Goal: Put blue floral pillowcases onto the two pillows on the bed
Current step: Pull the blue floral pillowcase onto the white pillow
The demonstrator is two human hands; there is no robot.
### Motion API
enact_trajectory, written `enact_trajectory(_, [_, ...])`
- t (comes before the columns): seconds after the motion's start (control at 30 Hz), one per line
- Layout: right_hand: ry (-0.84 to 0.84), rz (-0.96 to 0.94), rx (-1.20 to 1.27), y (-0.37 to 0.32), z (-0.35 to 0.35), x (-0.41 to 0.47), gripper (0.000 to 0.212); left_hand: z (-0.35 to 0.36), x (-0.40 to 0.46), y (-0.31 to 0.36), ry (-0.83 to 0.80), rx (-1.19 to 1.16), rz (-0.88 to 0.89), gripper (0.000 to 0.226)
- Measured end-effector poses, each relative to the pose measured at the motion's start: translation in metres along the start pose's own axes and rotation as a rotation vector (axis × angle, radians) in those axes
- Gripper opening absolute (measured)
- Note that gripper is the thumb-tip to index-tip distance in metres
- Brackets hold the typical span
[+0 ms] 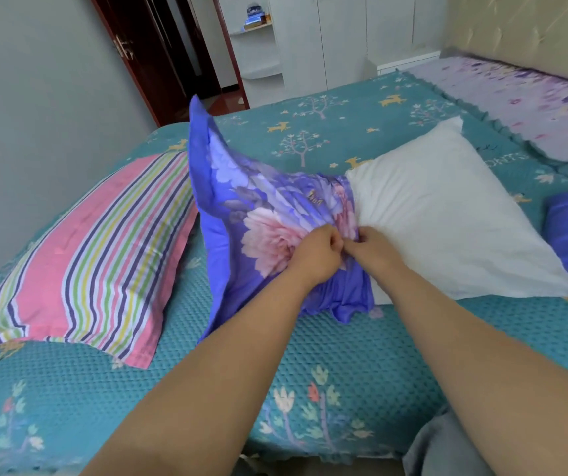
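While the white pillow [447,214] lies mid-bed, partly inside the blue floral pillowcase [258,214], the left hand [313,255] and right hand [375,249] pinch the bunched pillowcase opening with curled fingers.

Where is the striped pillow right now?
In the head view, the striped pillow lies on the teal bedspread at the left, beside the blue floral pillowcase that both hands are gripping.
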State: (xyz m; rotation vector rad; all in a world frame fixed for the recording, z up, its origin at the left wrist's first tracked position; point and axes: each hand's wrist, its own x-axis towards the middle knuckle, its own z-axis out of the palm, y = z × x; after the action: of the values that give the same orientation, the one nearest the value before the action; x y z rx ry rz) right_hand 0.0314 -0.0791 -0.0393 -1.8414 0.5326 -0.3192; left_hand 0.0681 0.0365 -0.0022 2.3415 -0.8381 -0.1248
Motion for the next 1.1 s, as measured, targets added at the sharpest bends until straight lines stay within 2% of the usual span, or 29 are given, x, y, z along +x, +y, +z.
enact_trajectory(0.1, [0.02,0.009,-0.085,-0.01,0.015,-0.002,0.029,-0.008,-0.012,-0.014,0.061,-0.029,0.055,0.013])
enact_trajectory(0.2, [0.009,0.097,0.068,-0.023,0.021,-0.005,0.055,-0.011,-0.022,-0.017,0.099,-0.074,0.088,0.012])
enact_trajectory(0.27, [-0.023,0.105,0.12,-0.025,0.022,-0.007,0.048,-0.007,-0.023,-0.02,0.085,-0.052,0.088,0.007])
enact_trajectory(0.33, [-0.001,0.072,0.013,-0.021,0.02,-0.007,0.033,-0.004,-0.023,-0.028,0.097,0.011,0.068,0.006])
enact_trajectory(0.4, [0.074,0.058,-0.109,-0.016,0.016,-0.008,0.038,-0.007,-0.025,-0.04,0.191,0.084,0.057,0.007])
enact_trajectory(0.53, [0.255,0.06,-0.085,-0.01,0.01,-0.01,0.024,-0.039,-0.04,-0.08,0.488,0.263,-0.019,0.017])
enact_trajectory(0.6, [0.347,0.105,-0.041,-0.009,0.009,-0.008,0.025,-0.065,-0.055,-0.107,0.661,0.352,-0.141,0.027])
enact_trajectory(0.67, [0.427,0.174,0.014,-0.01,0.009,-0.005,0.033,-0.089,-0.072,-0.128,0.729,0.319,-0.368,0.033])
enact_trajectory(0.7, [0.447,0.204,0.017,-0.01,0.009,-0.002,0.04,-0.098,-0.078,-0.134,0.688,0.253,-0.503,0.038])
enact_trajectory(0.77, [0.434,0.2,-0.024,-0.011,0.011,0.0,0.049,-0.11,-0.085,-0.144,0.491,0.155,-0.684,0.053])
enact_trajectory(0.83, [0.344,0.118,-0.081,-0.013,0.013,-0.003,0.047,-0.112,-0.088,-0.147,0.25,0.149,-0.74,0.061])
enact_trajectory(0.87, [0.274,0.078,-0.117,-0.014,0.013,-0.005,0.049,-0.112,-0.091,-0.147,0.187,0.159,-0.741,0.062])
enact_trajectory(0.97, [0.062,0.047,-0.35,-0.017,0.008,-0.016,0.056,-0.115,-0.097,-0.153,0.145,0.142,-0.757,0.064])
enact_trajectory(1.03, [-0.016,0.042,-0.579,-0.018,0.006,-0.023,0.063,-0.12,-0.1,-0.157,0.093,0.151,-0.787,0.065])
enact_trajectory(1.1, [-0.088,0.015,-0.706,-0.017,0.006,-0.031,0.07,-0.121,-0.099,-0.16,0.048,0.147,-0.781,0.06])
